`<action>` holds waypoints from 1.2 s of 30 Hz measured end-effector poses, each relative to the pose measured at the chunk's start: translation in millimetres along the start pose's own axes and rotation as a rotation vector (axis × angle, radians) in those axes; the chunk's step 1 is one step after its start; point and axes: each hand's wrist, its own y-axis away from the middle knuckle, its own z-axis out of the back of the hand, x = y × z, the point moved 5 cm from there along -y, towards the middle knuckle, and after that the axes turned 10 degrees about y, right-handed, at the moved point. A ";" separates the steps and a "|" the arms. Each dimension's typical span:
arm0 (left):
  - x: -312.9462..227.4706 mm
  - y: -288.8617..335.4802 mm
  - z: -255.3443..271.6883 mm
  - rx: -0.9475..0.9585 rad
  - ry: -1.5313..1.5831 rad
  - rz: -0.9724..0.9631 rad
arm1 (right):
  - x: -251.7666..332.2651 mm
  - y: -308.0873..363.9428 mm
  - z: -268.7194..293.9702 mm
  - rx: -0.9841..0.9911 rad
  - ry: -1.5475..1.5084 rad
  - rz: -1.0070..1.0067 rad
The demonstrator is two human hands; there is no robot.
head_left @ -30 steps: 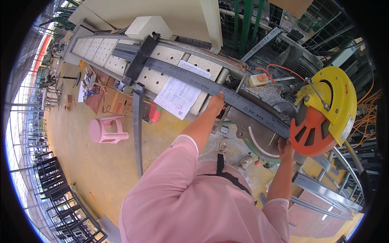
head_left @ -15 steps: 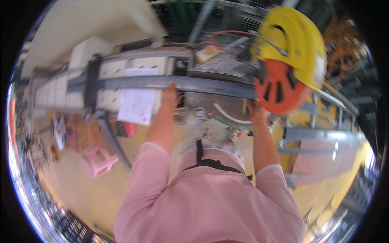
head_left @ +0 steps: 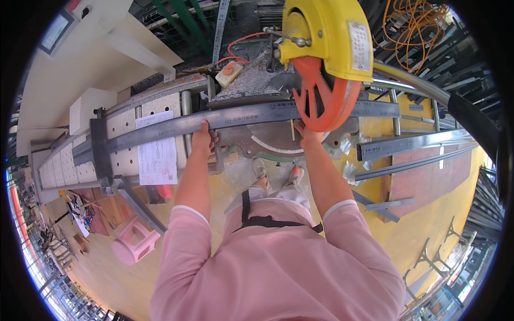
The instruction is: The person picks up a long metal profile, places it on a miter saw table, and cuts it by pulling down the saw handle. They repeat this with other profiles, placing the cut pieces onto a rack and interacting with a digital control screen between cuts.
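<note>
A long dark grey metal profile (head_left: 176, 127) lies across the saw bench, running from the far left to beyond the saw on the right. My left hand (head_left: 202, 140) grips its near edge, thumb on top and fingers curled beneath. Farther right, my right hand (head_left: 309, 135) is closed at the same edge, beside the orange blade guard (head_left: 324, 115); some of its fingers are hidden. Above the profile stands the yellow saw housing (head_left: 334, 37). A printed paper sheet (head_left: 157, 155) lies on the bench, partly under the profile.
A black upright clamp (head_left: 99, 144) stands by the profile's left part. A black-gripped handle (head_left: 474, 125) reaches out at right, above more metal profiles (head_left: 407, 145). A pink stool (head_left: 134, 241) stands on the floor at left. Orange cable (head_left: 412, 32) hangs at the back right.
My view has turned, so the saw and bench appear farther left and the picture is sharper. Both hands stay on the metal profile.
</note>
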 end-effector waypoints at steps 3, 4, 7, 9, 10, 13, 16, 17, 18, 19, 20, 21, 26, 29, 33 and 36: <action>4.7 0.6 -5.4 -0.055 0.062 0.002 | -22.2 -38.8 12.8 0.092 -0.046 0.022; 6.5 1.6 -7.6 -0.074 0.097 0.012 | -22.9 -41.3 15.0 0.086 0.015 0.056; 21.6 20.4 -38.5 -0.015 0.077 -0.030 | -9.4 -21.3 8.2 0.066 0.175 0.208; 32.9 35.9 -76.5 0.093 0.046 -0.015 | -3.7 -13.0 6.7 0.102 0.192 0.185; 36.2 43.7 -98.4 0.137 0.018 0.019 | -0.1 -11.2 5.9 0.123 0.202 0.175; 38.6 42.0 -122.1 0.122 0.049 0.073 | -4.1 -54.2 31.0 0.212 0.178 -0.035; 40.3 41.9 -123.0 0.071 0.057 0.049 | 16.7 -79.8 55.8 0.110 0.025 -0.022; 40.4 42.9 -119.5 0.058 0.042 0.033 | 25.5 -71.9 53.7 0.066 0.023 -0.052; 40.4 43.0 -117.7 0.060 0.064 0.034 | 27.4 -64.3 51.8 0.037 0.047 -0.033; 39.3 42.4 -116.2 0.062 0.087 0.035 | 25.6 -56.1 48.1 0.007 0.072 -0.014; 38.8 40.7 -116.4 0.069 0.115 0.034 | 25.7 -52.1 45.7 -0.020 0.098 0.013; 38.5 39.9 -114.7 0.055 0.124 0.015 | 24.9 -51.3 44.1 -0.017 0.079 0.022; 37.1 36.5 -103.7 -0.002 0.107 0.011 | 26.7 -44.9 41.6 -0.008 0.153 -0.004; 36.5 36.7 -107.9 -0.052 0.124 -0.002 | 36.1 -73.2 66.6 0.279 0.521 -0.043; 31.2 41.8 -114.0 -0.085 0.092 0.022 | 170.2 -11.7 70.6 0.123 0.973 0.443; 37.7 34.5 -104.0 -0.098 0.143 0.009 | 292.5 183.8 12.5 0.209 0.378 0.935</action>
